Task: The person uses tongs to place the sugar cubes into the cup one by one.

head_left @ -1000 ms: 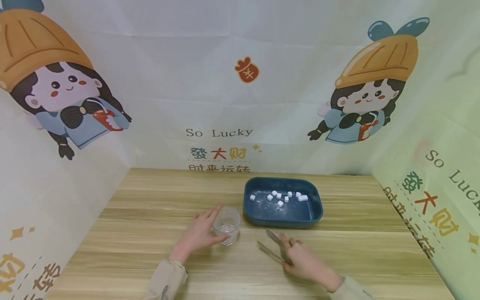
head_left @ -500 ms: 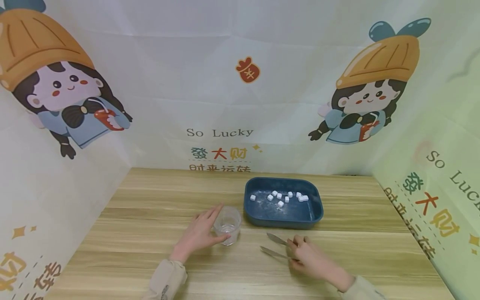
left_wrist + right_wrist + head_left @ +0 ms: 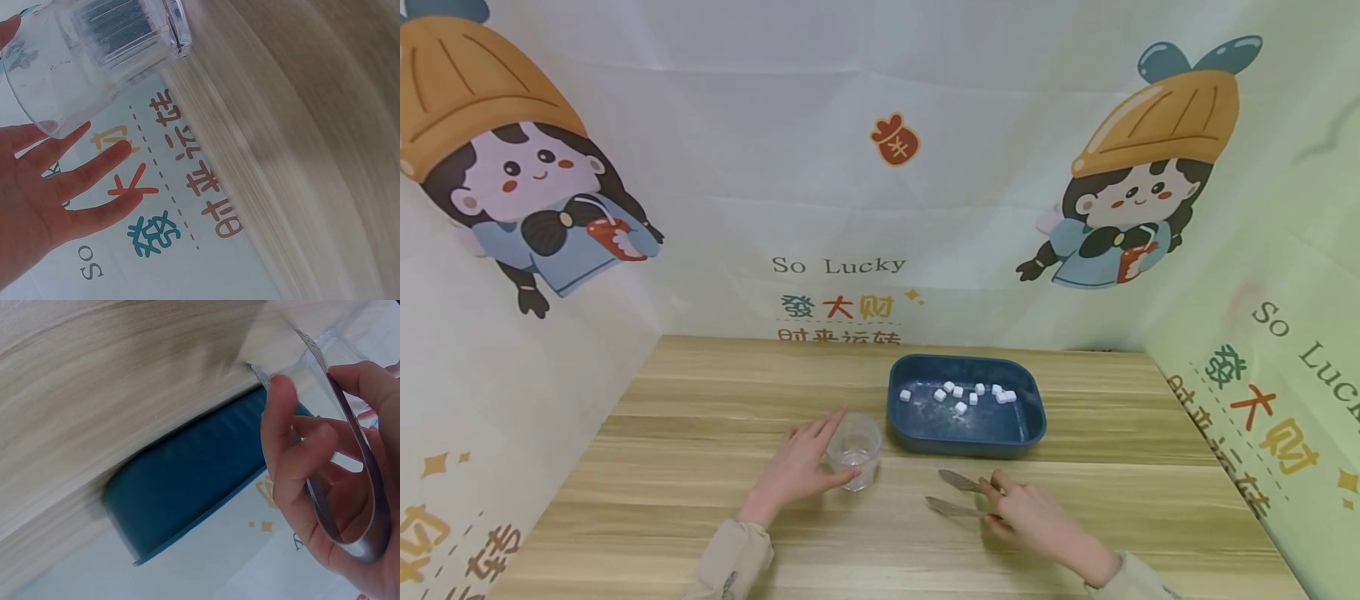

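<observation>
My left hand (image 3: 797, 463) holds a clear glass (image 3: 859, 454) standing upright on the table, thumb at its near side and index finger at its far rim. In the left wrist view, the other fingers (image 3: 94, 172) spread away from the glass (image 3: 119, 37). Metal tongs (image 3: 958, 508) lie in the grip of my right hand (image 3: 1033, 521), their two tips apart with nothing between them. The right wrist view shows the bend of the tongs (image 3: 369, 540) against the palm of my right hand (image 3: 312, 469). Several small white cubes (image 3: 958, 392) sit in a blue tray (image 3: 917, 443).
The blue tray stands right of the glass and beyond the tongs. Under everything is a wood-grain table (image 3: 737, 383). A printed cloth (image 3: 760, 167) with cartoon figures and lettering walls off the back and both sides.
My right hand has drawn the tongs a little to the right and nearer to me, away from the tray. The left hand and the glass have stayed in place.
</observation>
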The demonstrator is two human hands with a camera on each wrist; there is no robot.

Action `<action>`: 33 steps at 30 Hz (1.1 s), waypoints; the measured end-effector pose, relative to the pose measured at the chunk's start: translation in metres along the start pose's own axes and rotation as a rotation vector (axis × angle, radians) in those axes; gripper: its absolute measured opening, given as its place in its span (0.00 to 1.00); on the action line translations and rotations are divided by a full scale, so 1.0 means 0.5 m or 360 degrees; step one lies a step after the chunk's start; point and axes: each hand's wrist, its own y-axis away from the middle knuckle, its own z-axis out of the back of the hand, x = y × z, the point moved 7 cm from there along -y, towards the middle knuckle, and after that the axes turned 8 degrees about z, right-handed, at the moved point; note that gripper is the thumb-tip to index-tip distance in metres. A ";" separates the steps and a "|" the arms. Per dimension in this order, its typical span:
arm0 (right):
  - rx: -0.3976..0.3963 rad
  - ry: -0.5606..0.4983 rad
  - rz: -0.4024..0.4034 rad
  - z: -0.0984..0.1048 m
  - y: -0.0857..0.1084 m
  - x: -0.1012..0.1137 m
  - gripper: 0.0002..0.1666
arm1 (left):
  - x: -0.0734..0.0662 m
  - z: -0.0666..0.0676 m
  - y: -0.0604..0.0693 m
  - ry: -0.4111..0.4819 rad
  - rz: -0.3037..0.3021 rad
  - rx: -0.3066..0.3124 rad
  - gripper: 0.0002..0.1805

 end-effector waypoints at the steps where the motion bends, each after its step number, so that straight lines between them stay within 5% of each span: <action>1: -0.0006 0.0013 0.0006 0.002 0.000 0.001 0.21 | 0.000 0.000 0.000 -0.0005 0.0001 0.0003 0.50; 16: 0.0123 -0.0083 -0.0062 -0.007 -0.001 -0.014 0.32 | 0.005 -0.005 -0.001 -0.0015 0.0012 0.0013 0.50; 33: 0.0025 -0.0125 -0.0142 0.033 0.004 -0.025 0.30 | 0.004 -0.003 -0.001 0.0008 0.0018 0.0015 0.51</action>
